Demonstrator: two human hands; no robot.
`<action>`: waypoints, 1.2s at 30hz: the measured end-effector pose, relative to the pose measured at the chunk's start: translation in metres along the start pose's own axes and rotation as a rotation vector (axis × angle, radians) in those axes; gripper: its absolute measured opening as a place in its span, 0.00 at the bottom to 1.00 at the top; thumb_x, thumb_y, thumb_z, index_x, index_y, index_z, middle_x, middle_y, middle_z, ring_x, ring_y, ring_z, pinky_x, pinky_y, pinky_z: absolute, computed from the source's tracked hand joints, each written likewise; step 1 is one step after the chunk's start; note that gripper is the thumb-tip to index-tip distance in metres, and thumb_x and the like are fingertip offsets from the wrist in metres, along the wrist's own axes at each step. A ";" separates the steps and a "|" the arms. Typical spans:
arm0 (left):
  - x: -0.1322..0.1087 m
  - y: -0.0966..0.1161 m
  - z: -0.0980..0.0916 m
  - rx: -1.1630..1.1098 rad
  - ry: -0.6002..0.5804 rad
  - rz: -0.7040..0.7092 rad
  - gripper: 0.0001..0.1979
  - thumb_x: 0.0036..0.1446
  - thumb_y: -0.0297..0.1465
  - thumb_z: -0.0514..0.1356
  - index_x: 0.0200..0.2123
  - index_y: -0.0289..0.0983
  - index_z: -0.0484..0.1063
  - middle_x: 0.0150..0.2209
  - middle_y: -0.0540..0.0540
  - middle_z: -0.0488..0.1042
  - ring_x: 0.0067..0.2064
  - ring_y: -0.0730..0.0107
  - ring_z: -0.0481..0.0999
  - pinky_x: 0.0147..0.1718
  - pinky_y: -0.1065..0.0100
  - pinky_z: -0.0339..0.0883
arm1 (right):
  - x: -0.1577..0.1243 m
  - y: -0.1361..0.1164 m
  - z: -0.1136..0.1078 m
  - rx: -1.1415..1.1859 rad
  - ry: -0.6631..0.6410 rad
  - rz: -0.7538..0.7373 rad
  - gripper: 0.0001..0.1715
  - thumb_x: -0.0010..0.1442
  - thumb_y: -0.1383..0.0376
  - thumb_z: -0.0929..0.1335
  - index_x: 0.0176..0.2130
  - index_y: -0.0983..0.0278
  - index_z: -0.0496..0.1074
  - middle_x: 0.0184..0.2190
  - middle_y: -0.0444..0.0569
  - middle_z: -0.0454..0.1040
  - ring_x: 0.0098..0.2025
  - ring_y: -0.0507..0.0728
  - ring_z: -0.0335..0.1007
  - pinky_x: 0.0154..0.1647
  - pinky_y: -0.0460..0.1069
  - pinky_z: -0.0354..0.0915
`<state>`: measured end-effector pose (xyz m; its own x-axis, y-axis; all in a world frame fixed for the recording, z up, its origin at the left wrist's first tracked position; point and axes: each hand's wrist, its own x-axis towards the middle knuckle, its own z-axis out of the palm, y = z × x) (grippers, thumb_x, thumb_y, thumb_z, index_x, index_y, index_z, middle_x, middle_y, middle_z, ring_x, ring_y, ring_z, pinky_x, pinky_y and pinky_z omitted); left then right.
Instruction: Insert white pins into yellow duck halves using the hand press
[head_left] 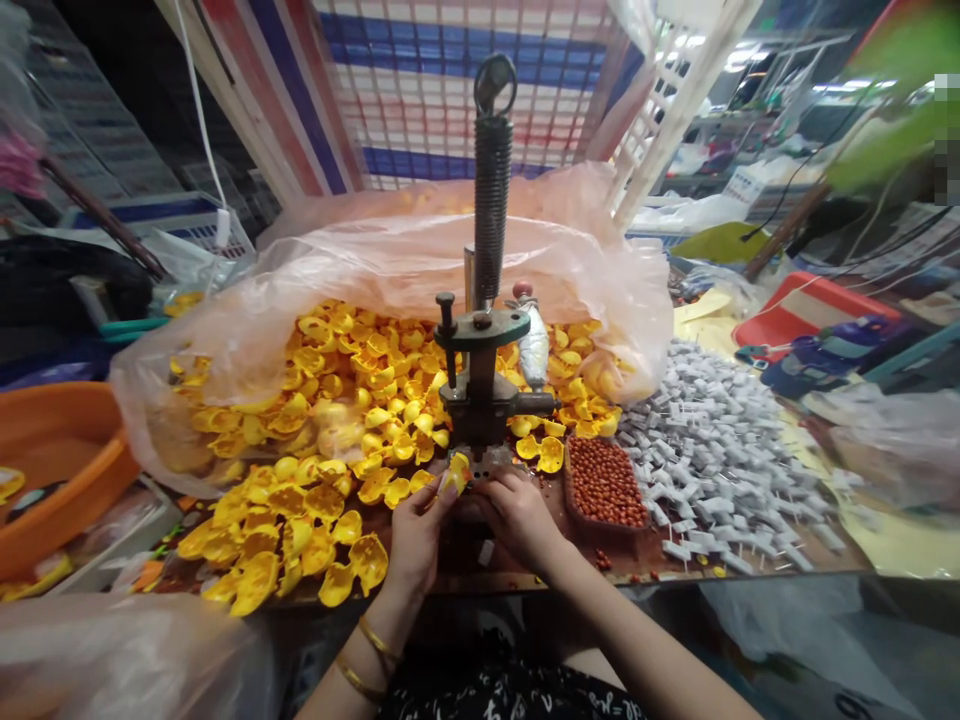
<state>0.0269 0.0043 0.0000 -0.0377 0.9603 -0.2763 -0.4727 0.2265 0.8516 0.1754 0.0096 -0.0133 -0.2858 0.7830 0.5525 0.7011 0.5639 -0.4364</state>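
A small hand press (481, 385) with a tall coil spring (493, 190) stands in the middle of the bench. My left hand (415, 535) pinches a yellow plastic shell (454, 474) at the foot of the press. My right hand (519, 515) is closed right beside it at the press base, and what its fingers hold is hidden. A heap of yellow plastic shells (330, 440) spills from a clear plastic bag (390, 260) to the left and behind.
A tray of small reddish-brown beads (604, 483) sits right of my hands, then a pile of small white parts (712, 450). An orange basin (56, 460) is at far left, a red tray (802, 310) at far right. A striped crate (450, 90) leans behind.
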 end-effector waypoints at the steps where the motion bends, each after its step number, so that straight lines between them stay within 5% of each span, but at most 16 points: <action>1: 0.000 0.000 0.000 -0.005 0.002 0.001 0.18 0.41 0.36 0.72 0.38 0.36 0.80 0.43 0.41 0.80 0.46 0.59 0.78 0.50 0.62 0.69 | 0.000 -0.001 0.001 -0.001 0.014 0.001 0.09 0.63 0.67 0.64 0.34 0.64 0.74 0.29 0.51 0.73 0.34 0.56 0.67 0.36 0.49 0.64; 15: 0.001 0.004 -0.003 -0.027 0.069 0.005 0.20 0.36 0.37 0.73 0.36 0.35 0.80 0.40 0.41 0.81 0.46 0.56 0.78 0.51 0.56 0.68 | -0.001 -0.003 0.009 0.017 0.092 0.033 0.12 0.64 0.66 0.63 0.35 0.64 0.75 0.27 0.50 0.72 0.33 0.56 0.68 0.36 0.49 0.65; 24: -0.002 0.002 -0.006 -0.033 0.057 -0.087 0.18 0.33 0.37 0.74 0.30 0.34 0.80 0.32 0.44 0.81 0.33 0.67 0.78 0.34 0.68 0.72 | -0.002 0.004 0.009 -0.073 0.031 -0.097 0.12 0.64 0.68 0.63 0.37 0.64 0.75 0.29 0.51 0.72 0.34 0.56 0.68 0.36 0.50 0.64; 29: 0.007 -0.002 -0.013 0.095 -0.017 -0.047 0.20 0.39 0.39 0.72 0.36 0.36 0.80 0.39 0.42 0.80 0.41 0.62 0.78 0.43 0.63 0.71 | 0.001 0.007 0.019 0.037 -0.012 0.106 0.06 0.59 0.67 0.68 0.31 0.61 0.76 0.27 0.47 0.72 0.33 0.54 0.67 0.36 0.48 0.63; 33: 0.035 -0.005 -0.020 0.512 -0.110 0.214 0.18 0.45 0.40 0.68 0.37 0.35 0.80 0.41 0.40 0.77 0.44 0.57 0.75 0.47 0.57 0.67 | 0.006 0.024 0.024 -0.013 -0.069 0.278 0.03 0.50 0.69 0.72 0.26 0.63 0.75 0.28 0.48 0.70 0.32 0.55 0.65 0.32 0.47 0.61; 36: 0.054 -0.005 -0.019 0.758 -0.223 0.365 0.14 0.51 0.36 0.63 0.40 0.35 0.79 0.41 0.41 0.73 0.45 0.59 0.73 0.49 0.56 0.65 | 0.032 0.052 0.002 0.179 0.103 0.475 0.10 0.50 0.67 0.71 0.20 0.64 0.70 0.23 0.46 0.66 0.26 0.53 0.61 0.29 0.47 0.59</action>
<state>0.0103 0.0514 -0.0278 0.1382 0.9855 0.0985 0.2519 -0.1311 0.9588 0.2015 0.0648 -0.0197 0.1091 0.9386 0.3272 0.6129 0.1956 -0.7656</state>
